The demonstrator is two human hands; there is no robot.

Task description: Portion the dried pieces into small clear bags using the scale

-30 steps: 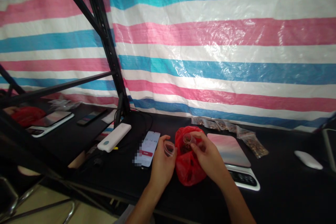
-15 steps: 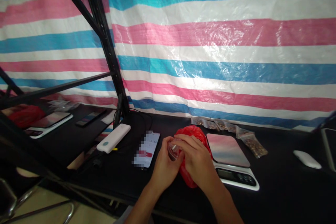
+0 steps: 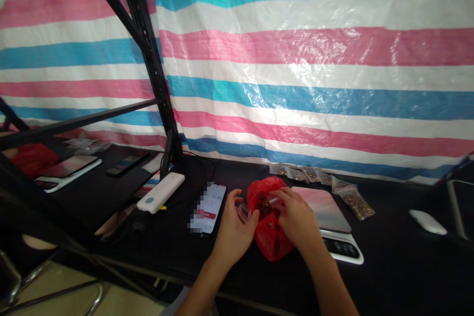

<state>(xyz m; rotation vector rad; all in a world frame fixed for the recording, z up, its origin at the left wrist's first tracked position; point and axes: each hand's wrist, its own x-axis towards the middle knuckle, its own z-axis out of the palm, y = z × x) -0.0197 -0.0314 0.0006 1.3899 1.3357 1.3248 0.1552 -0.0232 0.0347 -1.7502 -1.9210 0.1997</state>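
My left hand (image 3: 237,224) curls around a small clear zip bag (image 3: 244,213), held between thumb and fingers at the left side of a red plastic bag (image 3: 273,242). The red bag stands open, with small brownish pieces (image 3: 265,206) visible in its mouth. My right hand (image 3: 296,215) reaches over the right rim, its fingertips pinching a small pale, see-through thing (image 3: 274,201) whose kind I cannot make out. Behind my right hand sits a white digital scale (image 3: 335,212), partly covered by the hand.
Several filled zip bags (image 3: 355,200) lie along the back, beside the striped sheet (image 3: 314,123). A phone (image 3: 213,210) and a white power bank (image 3: 161,192) lie to the left, near a black metal post (image 3: 157,79). A white mouse-like object (image 3: 427,222) is at right.
My right hand has moved right, away from the clear bag in my left hand, to the mouth of the red bag. The red bag's opening and contents now show.
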